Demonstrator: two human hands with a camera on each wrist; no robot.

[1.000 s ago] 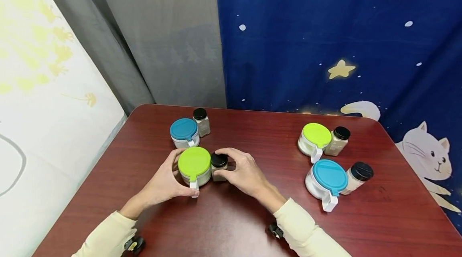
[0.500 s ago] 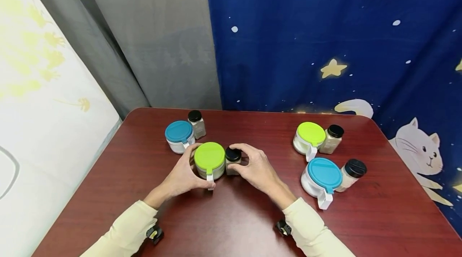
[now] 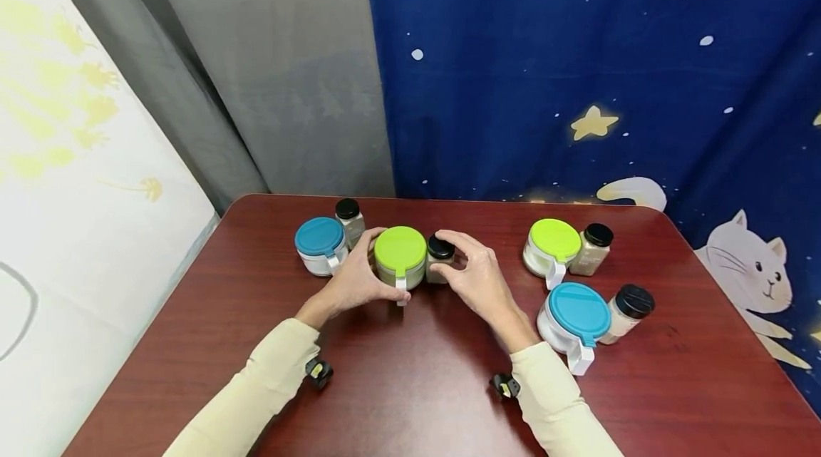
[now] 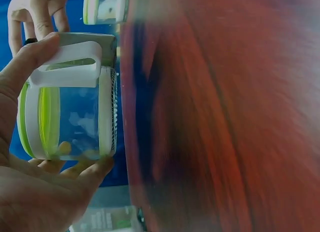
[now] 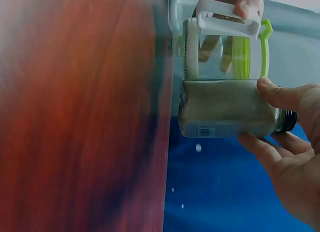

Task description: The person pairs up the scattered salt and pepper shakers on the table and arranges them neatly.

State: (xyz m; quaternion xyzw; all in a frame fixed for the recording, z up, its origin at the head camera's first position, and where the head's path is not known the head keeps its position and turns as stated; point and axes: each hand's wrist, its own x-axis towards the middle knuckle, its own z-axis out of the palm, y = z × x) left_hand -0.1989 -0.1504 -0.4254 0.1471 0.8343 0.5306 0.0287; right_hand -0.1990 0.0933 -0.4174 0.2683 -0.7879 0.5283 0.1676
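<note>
In the head view, my left hand (image 3: 359,277) grips a clear jar with a lime-green lid (image 3: 400,249) and a white handle, thumb at the handle and fingers round the far side. My right hand (image 3: 482,281) holds a square glass shaker bottle with a black cap (image 3: 440,247) between thumb and fingers. The two containers stand upright side by side, touching or nearly so. Through the right wrist view, the bottle (image 5: 227,108) shows greyish contents, and a strip of curtain appears between its base and the table edge. The jar (image 4: 75,119) looks clear in the left wrist view.
Back left on the dark red table (image 3: 410,386) stand a blue-lidded jar (image 3: 320,237) and a black-capped bottle (image 3: 349,211). To the right are another green-lidded jar (image 3: 555,239), a blue-lidded jar (image 3: 580,311) and two black-capped bottles (image 3: 596,236). Curtains (image 3: 513,86) hang behind.
Both hands have carried the green-lidded jar and the black-capped bottle together to the right and toward the back of the table. The other jars and bottles stay put; the head view shifted slightly.
</note>
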